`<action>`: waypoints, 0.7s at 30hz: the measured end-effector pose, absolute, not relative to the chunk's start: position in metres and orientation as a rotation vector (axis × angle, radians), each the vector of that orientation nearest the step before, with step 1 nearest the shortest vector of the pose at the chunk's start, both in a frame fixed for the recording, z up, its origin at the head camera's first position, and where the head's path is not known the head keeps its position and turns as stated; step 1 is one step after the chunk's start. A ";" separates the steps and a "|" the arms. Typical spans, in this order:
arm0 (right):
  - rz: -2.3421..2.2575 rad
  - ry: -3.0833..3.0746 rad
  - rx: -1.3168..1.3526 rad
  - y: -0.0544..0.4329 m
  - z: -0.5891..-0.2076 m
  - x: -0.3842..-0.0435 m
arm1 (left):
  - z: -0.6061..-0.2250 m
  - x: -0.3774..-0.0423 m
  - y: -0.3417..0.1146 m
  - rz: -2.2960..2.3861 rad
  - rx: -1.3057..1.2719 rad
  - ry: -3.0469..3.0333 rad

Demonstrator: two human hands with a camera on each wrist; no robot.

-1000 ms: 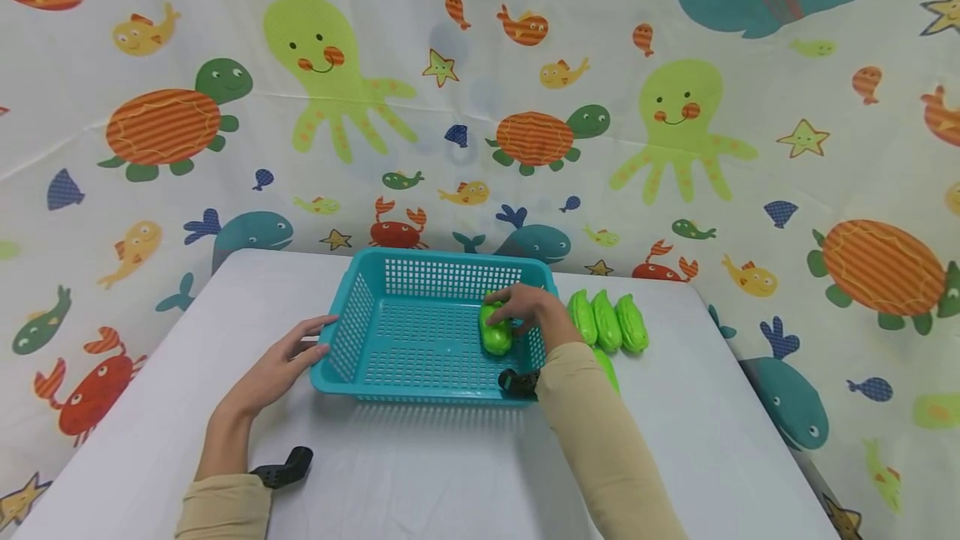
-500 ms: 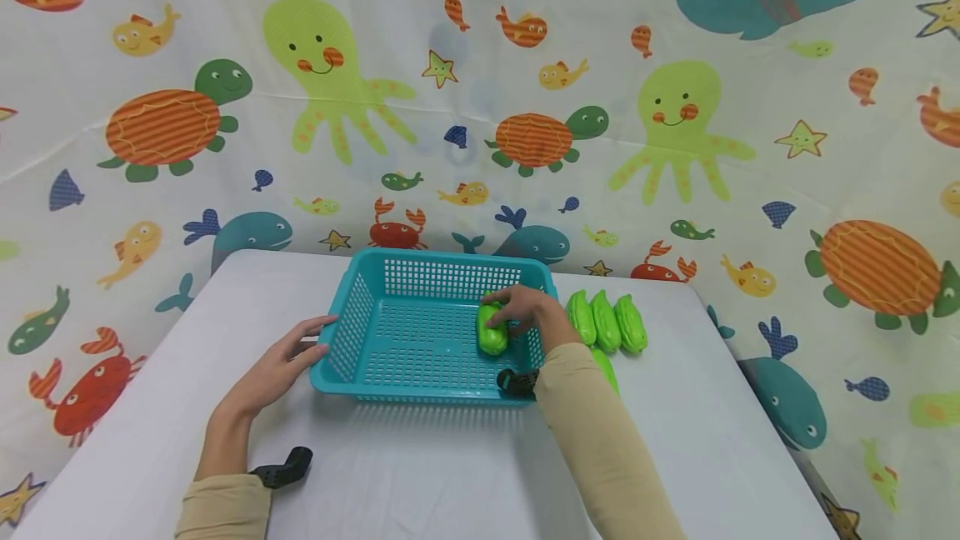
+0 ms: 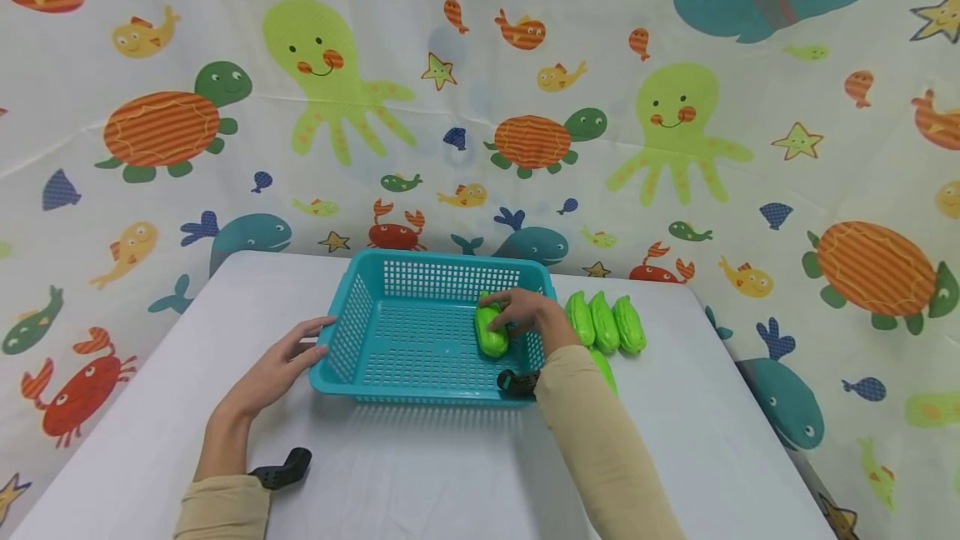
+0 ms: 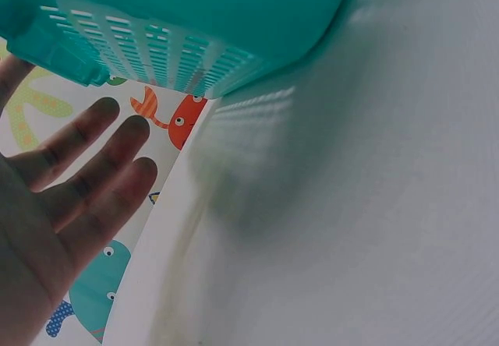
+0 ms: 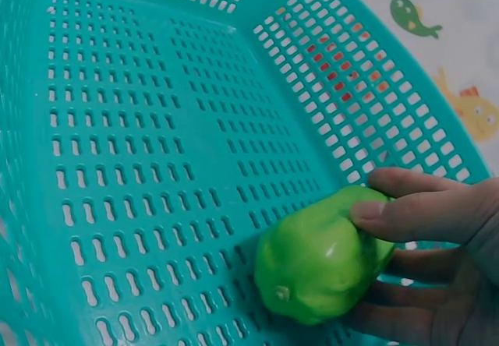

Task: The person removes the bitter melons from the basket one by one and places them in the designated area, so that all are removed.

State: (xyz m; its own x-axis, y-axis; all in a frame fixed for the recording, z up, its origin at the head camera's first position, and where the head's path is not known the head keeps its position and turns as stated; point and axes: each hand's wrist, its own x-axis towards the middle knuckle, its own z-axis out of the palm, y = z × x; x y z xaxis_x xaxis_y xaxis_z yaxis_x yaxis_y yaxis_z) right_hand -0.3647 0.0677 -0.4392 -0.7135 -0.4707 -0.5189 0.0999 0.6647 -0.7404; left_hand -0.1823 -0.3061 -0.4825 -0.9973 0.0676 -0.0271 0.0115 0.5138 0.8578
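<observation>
A bright green, glossy, ridged vegetable (image 3: pixel 491 337) lies lengthwise inside a teal perforated basket (image 3: pixel 420 397), near its right wall. My right hand (image 3: pixel 524 307) reaches over that wall and grips the vegetable. In the right wrist view, the thumb lies on top of the vegetable (image 5: pixel 316 260) while other fingers curl round its far side, partly hidden. At the basket's left end, my left hand (image 3: pixel 272 367) has its fingertips at the rim. Its fingers (image 4: pixel 105 213) show extended and spread in the left wrist view, with nothing held in the palm.
Right of the basket, three similar green vegetables (image 3: pixel 604 323) lie side by side on the white table (image 3: pixel 705 407). Another green vegetable (image 3: pixel 603 367) is partly hidden by the right sleeve. A sea-animal patterned cloth (image 3: pixel 450 207) hangs behind the table.
</observation>
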 end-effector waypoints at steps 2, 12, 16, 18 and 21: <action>-1.021 2.151 -0.288 0.069 -0.440 -0.365 | -0.483 -0.182 -0.306 1.520 0.069 2.685; -0.978 2.148 -0.351 0.066 -0.438 -0.363 | -0.483 -0.181 -0.306 1.516 0.063 2.688; -0.964 2.162 -0.373 0.064 -0.439 -0.364 | -0.483 -0.181 -0.306 1.516 0.065 2.690; -0.952 2.175 -0.393 0.063 -0.441 -0.364 | -0.483 -0.181 -0.306 1.513 0.059 2.689; -0.948 2.184 -0.406 0.061 -0.443 -0.365 | -0.482 -0.181 -0.305 1.507 0.048 2.685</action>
State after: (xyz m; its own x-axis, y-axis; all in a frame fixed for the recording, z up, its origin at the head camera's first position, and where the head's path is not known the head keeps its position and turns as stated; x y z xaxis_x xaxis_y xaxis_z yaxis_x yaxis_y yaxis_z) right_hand -0.3649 0.0606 -0.4431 -0.6984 -0.5265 -0.4848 -0.0054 0.6813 -0.7320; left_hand -0.1807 -0.3055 -0.4819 -0.9976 0.0572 -0.0389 -0.0033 0.5212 0.8534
